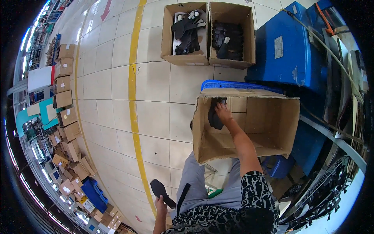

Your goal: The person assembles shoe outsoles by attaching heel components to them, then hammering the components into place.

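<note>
My left hand (160, 202) is low in the view, closed around a flat black piece shaped like a shoe sole (159, 188), its broad end pointing up and away. In front of me an open cardboard box (269, 117) stands above my knees. My right hand (223, 112) reaches into its left end, fingers bent over a dark sole-shaped piece (214, 118) that lies against the left wall. The hand partly covers this piece, and the fingertips are hard to make out.
Two open cartons stand on the floor ahead: the left carton (167, 35) holds loose black pieces with white tips, the right carton (251, 43) rows of dark pieces. A blue machine cabinet (272, 50) stands at right, a blue crate (233, 84) behind my box. Yellow tape (133, 89) crosses the floor.
</note>
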Action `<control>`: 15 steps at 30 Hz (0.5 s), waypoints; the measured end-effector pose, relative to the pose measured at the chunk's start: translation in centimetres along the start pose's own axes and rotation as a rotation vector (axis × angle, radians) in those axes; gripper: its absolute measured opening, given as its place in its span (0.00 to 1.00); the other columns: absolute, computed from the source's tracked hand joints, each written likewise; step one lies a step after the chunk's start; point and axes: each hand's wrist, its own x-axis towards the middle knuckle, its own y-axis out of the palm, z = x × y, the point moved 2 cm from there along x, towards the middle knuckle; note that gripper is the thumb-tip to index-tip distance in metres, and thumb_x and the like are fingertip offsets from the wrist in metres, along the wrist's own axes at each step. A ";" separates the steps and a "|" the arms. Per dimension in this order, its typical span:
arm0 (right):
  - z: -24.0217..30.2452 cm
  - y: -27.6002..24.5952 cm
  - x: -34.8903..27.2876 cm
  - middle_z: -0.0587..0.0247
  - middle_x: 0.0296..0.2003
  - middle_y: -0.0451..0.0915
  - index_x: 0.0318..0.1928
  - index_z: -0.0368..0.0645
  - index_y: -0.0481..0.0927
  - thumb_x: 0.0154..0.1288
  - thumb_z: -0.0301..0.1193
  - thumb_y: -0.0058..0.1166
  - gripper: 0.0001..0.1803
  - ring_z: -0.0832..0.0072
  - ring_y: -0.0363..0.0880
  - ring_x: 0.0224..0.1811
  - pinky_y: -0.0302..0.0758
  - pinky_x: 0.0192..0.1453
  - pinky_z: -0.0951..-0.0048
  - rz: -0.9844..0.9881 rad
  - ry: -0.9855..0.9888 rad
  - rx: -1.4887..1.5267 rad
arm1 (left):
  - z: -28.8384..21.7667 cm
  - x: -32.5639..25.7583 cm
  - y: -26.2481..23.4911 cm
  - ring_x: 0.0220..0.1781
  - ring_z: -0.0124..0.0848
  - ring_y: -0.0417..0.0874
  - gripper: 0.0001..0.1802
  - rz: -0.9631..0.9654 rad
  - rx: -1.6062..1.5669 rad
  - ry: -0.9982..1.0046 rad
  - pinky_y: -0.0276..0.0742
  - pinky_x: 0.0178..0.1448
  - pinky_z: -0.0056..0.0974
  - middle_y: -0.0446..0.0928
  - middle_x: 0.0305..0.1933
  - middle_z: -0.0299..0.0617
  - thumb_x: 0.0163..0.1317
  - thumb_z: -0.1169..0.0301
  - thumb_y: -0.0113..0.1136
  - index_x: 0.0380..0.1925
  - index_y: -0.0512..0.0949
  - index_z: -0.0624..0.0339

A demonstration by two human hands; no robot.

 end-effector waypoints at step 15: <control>2.6 -19.8 -9.7 0.59 0.45 0.82 0.56 0.36 0.75 0.75 0.35 0.47 0.18 0.72 0.78 0.48 0.74 0.53 0.70 0.164 0.351 1.387 | -21.3 -10.4 31.4 0.51 0.33 0.81 0.17 0.648 -0.158 0.048 0.78 0.54 0.39 0.78 0.52 0.41 0.73 0.71 0.48 0.58 0.71 0.63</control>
